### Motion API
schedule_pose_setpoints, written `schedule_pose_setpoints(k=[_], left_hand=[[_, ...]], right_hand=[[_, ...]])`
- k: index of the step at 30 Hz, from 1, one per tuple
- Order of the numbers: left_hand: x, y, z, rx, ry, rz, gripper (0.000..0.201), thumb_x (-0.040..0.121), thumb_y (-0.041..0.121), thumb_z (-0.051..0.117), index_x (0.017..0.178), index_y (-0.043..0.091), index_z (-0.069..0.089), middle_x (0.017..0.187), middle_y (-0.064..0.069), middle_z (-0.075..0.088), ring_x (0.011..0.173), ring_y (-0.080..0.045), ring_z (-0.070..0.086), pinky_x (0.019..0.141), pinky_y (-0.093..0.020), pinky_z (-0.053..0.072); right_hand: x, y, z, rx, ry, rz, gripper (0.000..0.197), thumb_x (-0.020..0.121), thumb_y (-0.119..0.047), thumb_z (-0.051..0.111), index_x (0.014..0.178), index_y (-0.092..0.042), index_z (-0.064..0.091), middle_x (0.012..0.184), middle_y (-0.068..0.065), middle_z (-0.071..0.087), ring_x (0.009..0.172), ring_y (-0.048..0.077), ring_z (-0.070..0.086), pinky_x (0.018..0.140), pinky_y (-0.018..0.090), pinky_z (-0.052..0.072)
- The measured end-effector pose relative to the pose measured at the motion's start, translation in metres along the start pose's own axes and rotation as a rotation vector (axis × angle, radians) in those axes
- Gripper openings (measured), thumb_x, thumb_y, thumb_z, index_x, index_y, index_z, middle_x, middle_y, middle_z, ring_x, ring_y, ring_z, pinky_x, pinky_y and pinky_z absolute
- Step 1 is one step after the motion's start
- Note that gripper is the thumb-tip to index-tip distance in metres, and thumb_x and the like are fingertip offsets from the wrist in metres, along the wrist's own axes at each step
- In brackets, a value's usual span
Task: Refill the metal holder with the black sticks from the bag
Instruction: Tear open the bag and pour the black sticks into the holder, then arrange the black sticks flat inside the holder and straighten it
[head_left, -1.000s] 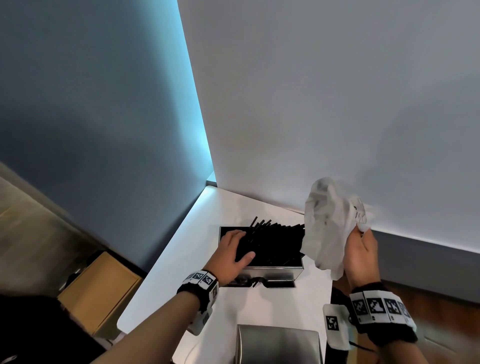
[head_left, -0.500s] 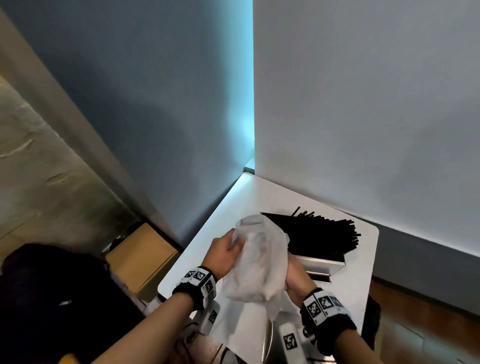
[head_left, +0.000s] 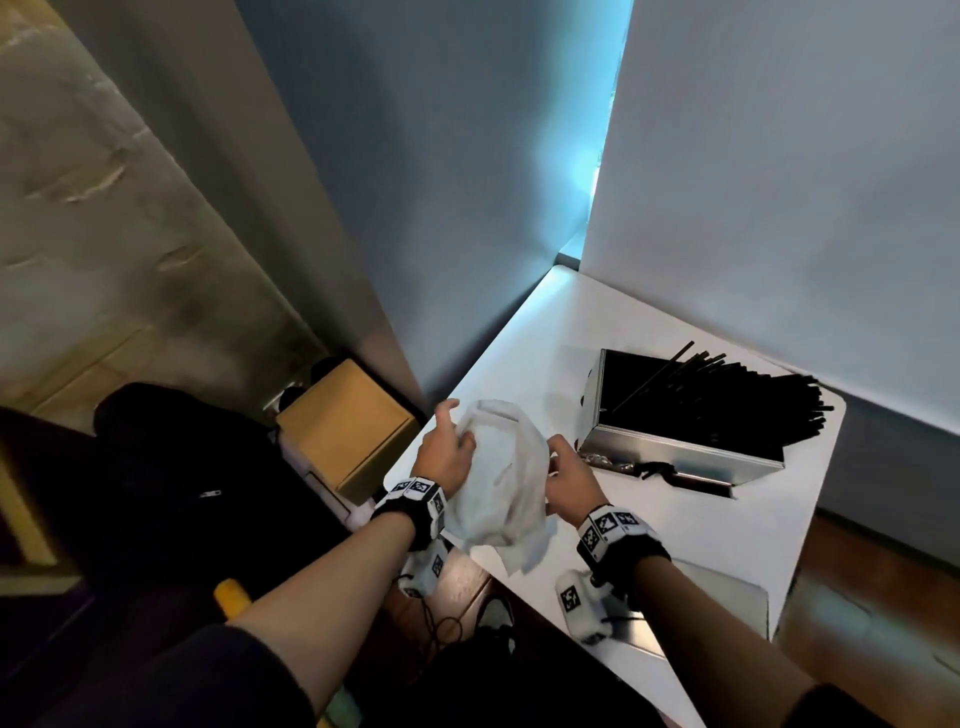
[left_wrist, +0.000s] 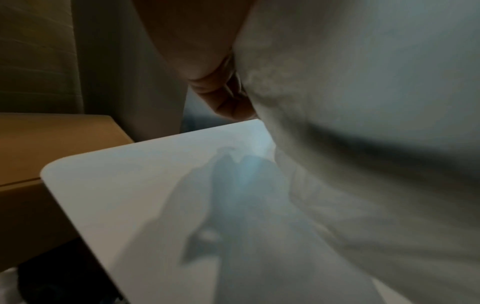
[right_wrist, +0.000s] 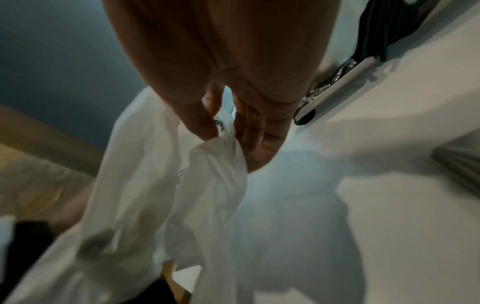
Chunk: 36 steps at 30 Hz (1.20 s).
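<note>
A crumpled white plastic bag (head_left: 498, 483) hangs between both hands over the white table's (head_left: 519, 338) near left corner. My left hand (head_left: 447, 449) grips its left side; the left wrist view shows curled fingers (left_wrist: 228, 100) against the bag (left_wrist: 363, 102). My right hand (head_left: 566, 475) pinches a fold of the bag (right_wrist: 207, 185) between thumb and fingers (right_wrist: 252, 135). To the right stands the metal holder (head_left: 675, 460), heaped with black sticks (head_left: 737, 400) that overhang its far right end. The holder (right_wrist: 337, 82) and sticks (right_wrist: 389, 24) also show past the right hand.
A cardboard box (head_left: 348, 426) sits on the floor left of the table, with a dark bag (head_left: 182, 493) beside it. A grey metal object (head_left: 727, 597) lies at the table's near right. Walls close the table's back and left sides.
My left hand left the sticks in the holder and took hold of the bag. My right hand brought the bag down and left, off the holder. The view swung left.
</note>
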<state>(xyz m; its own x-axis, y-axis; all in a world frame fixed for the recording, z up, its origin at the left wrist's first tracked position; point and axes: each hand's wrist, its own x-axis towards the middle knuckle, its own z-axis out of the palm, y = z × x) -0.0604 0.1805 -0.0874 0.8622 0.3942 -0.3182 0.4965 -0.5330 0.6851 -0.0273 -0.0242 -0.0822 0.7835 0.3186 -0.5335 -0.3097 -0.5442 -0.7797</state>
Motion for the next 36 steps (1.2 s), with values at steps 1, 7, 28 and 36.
schedule_pose_setpoints(k=[1,7,28,36], left_hand=[[-0.002,0.000,-0.001,-0.022,0.009,0.038,0.046,0.099,0.021,0.054,0.140,0.026,0.035,0.101,-0.012,0.065,0.091,-0.036,0.062,0.078,-0.041,0.049],[0.009,-0.011,-0.008,0.036,0.006,0.267,0.030,0.087,0.000,0.048,0.087,0.029,0.044,0.084,0.003,0.058,0.076,-0.021,0.052,0.069,-0.034,0.041],[0.022,-0.052,-0.011,0.273,-0.245,0.066,0.075,0.085,-0.009,0.041,0.153,0.023,0.035,0.141,-0.002,0.037,0.106,-0.032,0.061,0.089,-0.039,0.050],[0.026,-0.055,-0.008,0.254,-0.268,-0.040,0.073,0.087,-0.002,0.046,0.155,0.024,0.037,0.140,-0.006,0.034,0.110,-0.031,0.057,0.102,-0.035,0.047]], right_hand=[[0.006,0.005,0.004,-0.080,0.027,-0.037,0.024,0.078,-0.006,0.054,0.087,-0.028,0.051,0.080,0.012,0.064,0.071,0.034,0.060,0.058,0.042,0.054],[0.009,-0.002,0.002,-0.376,0.120,-0.016,0.027,0.078,0.006,0.045,0.072,-0.013,0.063,0.080,0.016,0.067,0.082,0.032,0.060,0.068,0.029,0.040],[0.010,0.018,0.014,-0.458,0.099,0.149,0.025,0.078,-0.007,0.042,0.086,-0.025,0.057,0.088,0.008,0.063,0.083,0.034,0.065,0.073,0.043,0.058],[-0.002,0.047,-0.015,-0.551,0.042,0.230,0.034,0.085,-0.013,0.050,0.115,-0.027,0.057,0.112,0.007,0.065,0.103,0.027,0.060,0.089,0.033,0.049]])
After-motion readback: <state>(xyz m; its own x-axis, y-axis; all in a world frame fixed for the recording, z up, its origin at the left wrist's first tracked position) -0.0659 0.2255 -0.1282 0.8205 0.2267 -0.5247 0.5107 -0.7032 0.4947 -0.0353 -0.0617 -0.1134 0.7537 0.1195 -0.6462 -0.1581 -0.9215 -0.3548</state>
